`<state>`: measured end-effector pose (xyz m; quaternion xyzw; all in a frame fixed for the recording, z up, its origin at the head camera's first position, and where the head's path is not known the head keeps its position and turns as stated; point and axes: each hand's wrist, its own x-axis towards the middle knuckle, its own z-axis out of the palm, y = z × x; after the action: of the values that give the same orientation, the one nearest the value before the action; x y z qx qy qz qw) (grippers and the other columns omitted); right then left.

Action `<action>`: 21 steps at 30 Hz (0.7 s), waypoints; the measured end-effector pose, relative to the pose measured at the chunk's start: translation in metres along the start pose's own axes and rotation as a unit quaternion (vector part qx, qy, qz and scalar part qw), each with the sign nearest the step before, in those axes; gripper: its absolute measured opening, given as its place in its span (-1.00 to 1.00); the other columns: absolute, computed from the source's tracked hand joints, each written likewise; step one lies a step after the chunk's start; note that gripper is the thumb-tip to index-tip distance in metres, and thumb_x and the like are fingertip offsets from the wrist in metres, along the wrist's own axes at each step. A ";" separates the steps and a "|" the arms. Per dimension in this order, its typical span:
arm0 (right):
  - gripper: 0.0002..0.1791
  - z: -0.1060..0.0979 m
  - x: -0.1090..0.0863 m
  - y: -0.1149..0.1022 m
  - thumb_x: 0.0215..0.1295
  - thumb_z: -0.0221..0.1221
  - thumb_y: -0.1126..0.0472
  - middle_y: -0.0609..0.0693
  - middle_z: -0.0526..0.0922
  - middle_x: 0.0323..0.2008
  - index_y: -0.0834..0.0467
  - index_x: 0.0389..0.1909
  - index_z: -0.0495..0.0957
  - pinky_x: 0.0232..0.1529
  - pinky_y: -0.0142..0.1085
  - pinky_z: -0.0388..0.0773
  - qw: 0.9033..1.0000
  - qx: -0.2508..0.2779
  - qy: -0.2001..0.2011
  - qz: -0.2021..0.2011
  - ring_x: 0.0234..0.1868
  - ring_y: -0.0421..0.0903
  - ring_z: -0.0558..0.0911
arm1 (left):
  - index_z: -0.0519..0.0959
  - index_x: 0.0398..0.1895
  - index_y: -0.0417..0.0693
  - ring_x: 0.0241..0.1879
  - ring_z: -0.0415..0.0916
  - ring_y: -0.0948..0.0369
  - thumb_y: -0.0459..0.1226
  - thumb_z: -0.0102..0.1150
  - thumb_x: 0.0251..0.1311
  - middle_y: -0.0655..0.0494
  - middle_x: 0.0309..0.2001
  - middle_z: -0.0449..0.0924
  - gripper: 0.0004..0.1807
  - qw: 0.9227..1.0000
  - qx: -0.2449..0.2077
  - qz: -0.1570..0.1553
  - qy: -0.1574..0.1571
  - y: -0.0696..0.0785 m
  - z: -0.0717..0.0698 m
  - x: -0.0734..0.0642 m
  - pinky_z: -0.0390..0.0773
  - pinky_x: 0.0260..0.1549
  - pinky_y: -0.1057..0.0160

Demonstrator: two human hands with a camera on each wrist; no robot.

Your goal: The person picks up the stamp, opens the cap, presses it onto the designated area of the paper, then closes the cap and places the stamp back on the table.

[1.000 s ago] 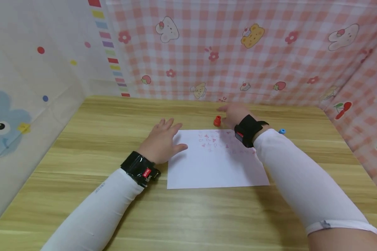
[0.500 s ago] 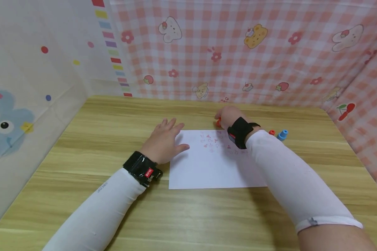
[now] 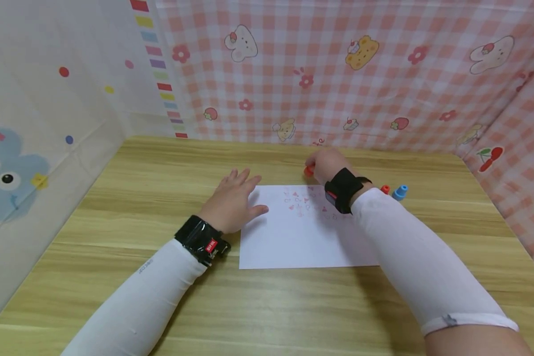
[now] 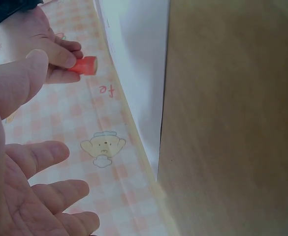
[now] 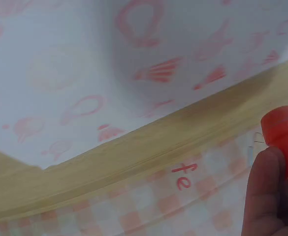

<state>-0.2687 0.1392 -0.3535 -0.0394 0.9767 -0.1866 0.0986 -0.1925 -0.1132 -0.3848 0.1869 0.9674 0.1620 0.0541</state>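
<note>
My right hand point(image 3: 331, 164) pinches a small red stamp point(image 3: 309, 171) just past the far edge of a white sheet of paper point(image 3: 285, 242). In the right wrist view, the thumb and fingers grip the narrow part of the red stamp point(image 5: 282, 125), and its wider end sticks out. The left wrist view shows the same stamp point(image 4: 88, 66) poking from the right hand's fingertips. Small red prints of shuttlecocks and rackets point(image 5: 161, 70) cover the sheet's far part. Fingers spread, my left hand point(image 3: 231, 205) lies at the paper's left edge, holding nothing.
Beyond the right forearm stand a blue stamp point(image 3: 400, 192) and another red stamp point(image 3: 385, 189), the latter partly covered by the sleeve. A pink checked cloth point(image 3: 276, 69) hangs along the back of the wooden table point(image 3: 267, 311), and a pale cloth point(image 3: 84, 99) along the left.
The right hand has closed its fingers on the red stamp, which stood beside it a second ago. Its arm shifted slightly left, uncovering the other red stamp. The left hand stays put.
</note>
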 end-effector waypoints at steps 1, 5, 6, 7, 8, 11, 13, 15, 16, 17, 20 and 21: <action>-0.64 0.000 -0.002 0.000 0.51 0.17 0.40 0.17 0.66 0.10 0.17 0.24 0.68 0.30 -0.02 0.56 1.000 0.010 0.007 -0.005 0.09 0.14 0.51 | 0.21 0.66 0.03 0.70 -0.20 -0.21 0.20 0.23 0.41 -0.18 0.70 -0.02 -0.10 1.000 0.000 0.000 0.000 0.000 0.000 0.000 -0.14 0.67 -0.20; -0.69 0.000 -0.010 -0.004 0.56 0.16 0.29 0.16 0.71 0.05 0.19 0.21 0.69 0.18 -0.07 0.59 0.998 0.040 0.030 -0.025 0.01 0.12 0.56 | 0.21 0.66 0.02 0.70 -0.19 -0.19 0.19 0.23 0.41 -0.17 0.70 -0.02 -0.11 1.000 -0.002 0.002 0.001 0.001 0.000 0.000 -0.13 0.66 -0.19; -0.70 0.000 -0.012 -0.005 0.56 0.16 0.27 0.17 0.72 0.03 0.20 0.20 0.69 0.13 -0.08 0.59 0.998 0.045 0.034 -0.033 -0.01 0.12 0.57 | 0.22 0.65 0.01 0.70 -0.18 -0.19 0.19 0.23 0.41 -0.17 0.70 -0.01 -0.11 1.000 -0.003 0.002 0.003 0.001 0.000 0.000 -0.13 0.66 -0.19; -0.70 0.000 -0.015 -0.006 0.57 0.16 0.26 0.17 0.73 0.02 0.20 0.19 0.69 0.07 -0.10 0.58 0.997 0.057 0.037 -0.034 -0.04 0.12 0.57 | 0.22 0.65 0.01 0.70 -0.18 -0.19 0.19 0.23 0.41 -0.17 0.70 0.00 -0.11 1.000 -0.003 0.004 0.004 0.001 0.000 0.000 -0.12 0.66 -0.19; -0.71 0.000 -0.018 -0.008 0.57 0.16 0.24 0.17 0.73 0.01 0.20 0.18 0.70 0.02 -0.13 0.57 0.996 0.065 0.040 -0.039 -0.06 0.12 0.57 | 0.22 0.65 0.00 0.70 -0.17 -0.18 0.19 0.23 0.41 -0.17 0.69 0.00 -0.12 1.000 -0.004 0.005 0.005 0.001 0.000 0.000 -0.11 0.66 -0.19; -0.72 0.001 -0.026 -0.010 0.58 0.17 0.21 0.15 0.75 -0.03 0.19 0.15 0.71 -0.13 -0.19 0.52 0.994 0.090 0.042 -0.044 -0.13 0.10 0.57 | 0.24 0.64 -0.01 0.70 -0.14 -0.16 0.18 0.23 0.42 -0.15 0.69 0.03 -0.13 1.000 -0.009 0.008 0.008 0.002 0.000 0.000 -0.09 0.66 -0.19; -0.73 0.003 -0.031 -0.010 0.57 0.18 0.19 0.14 0.75 -0.04 0.17 0.13 0.71 -0.19 -0.21 0.51 0.992 0.108 0.040 -0.045 -0.16 0.08 0.57 | 0.24 0.64 -0.02 0.70 -0.12 -0.14 0.16 0.24 0.42 -0.14 0.68 0.06 -0.13 1.000 -0.013 0.010 0.011 0.002 -0.001 0.000 -0.08 0.66 -0.18; -0.73 0.005 -0.035 -0.010 0.57 0.19 0.16 0.12 0.76 -0.06 0.15 0.12 0.72 -0.21 -0.23 0.50 0.991 0.119 0.036 -0.048 -0.18 0.06 0.58 | 0.25 0.64 -0.01 0.70 -0.08 -0.13 0.15 0.24 0.43 -0.13 0.68 0.09 -0.15 1.000 -0.019 0.014 0.016 0.003 -0.001 -0.001 -0.06 0.66 -0.17; -0.74 0.006 -0.038 -0.011 0.56 0.20 0.15 0.11 0.76 -0.08 0.14 0.11 0.72 -0.22 -0.24 0.51 0.990 0.126 0.035 -0.048 -0.19 0.06 0.59 | 0.25 0.63 -0.02 0.70 -0.06 -0.12 0.14 0.24 0.43 -0.13 0.67 0.11 -0.15 0.999 -0.023 0.017 0.019 0.004 -0.001 -0.001 -0.04 0.66 -0.16; -0.75 0.007 -0.040 -0.010 0.55 0.21 0.15 0.10 0.77 -0.09 0.12 0.09 0.73 -0.23 -0.24 0.51 0.989 0.132 0.036 -0.050 -0.20 0.05 0.59 | 0.26 0.63 -0.02 0.69 -0.04 -0.11 0.13 0.24 0.43 -0.12 0.67 0.12 -0.16 0.999 -0.029 0.021 0.022 0.004 -0.001 -0.001 -0.02 0.66 -0.15; -0.79 0.010 -0.046 -0.010 0.51 0.25 0.16 0.07 0.78 -0.16 0.10 0.03 0.76 -0.26 -0.25 0.53 0.986 0.153 0.040 -0.059 -0.22 0.02 0.61 | 0.27 0.62 -0.02 0.68 0.02 -0.07 0.10 0.25 0.44 -0.11 0.65 0.17 -0.19 0.998 -0.047 0.034 0.030 0.007 -0.001 -0.003 0.08 0.63 -0.14; -0.80 0.011 -0.048 -0.010 0.50 0.26 0.16 0.06 0.78 -0.19 0.09 0.01 0.76 -0.27 -0.26 0.54 0.984 0.164 0.042 -0.060 -0.22 0.01 0.64 | 0.28 0.62 -0.02 0.67 0.05 -0.05 0.09 0.26 0.44 -0.10 0.64 0.19 -0.20 0.997 -0.054 0.039 0.033 0.008 -0.001 -0.003 0.13 0.62 -0.14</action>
<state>-0.2193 0.1312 -0.3514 -0.0733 0.9320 -0.3513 0.0516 -0.1868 -0.1073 -0.3811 0.2156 0.9505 0.2224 0.0261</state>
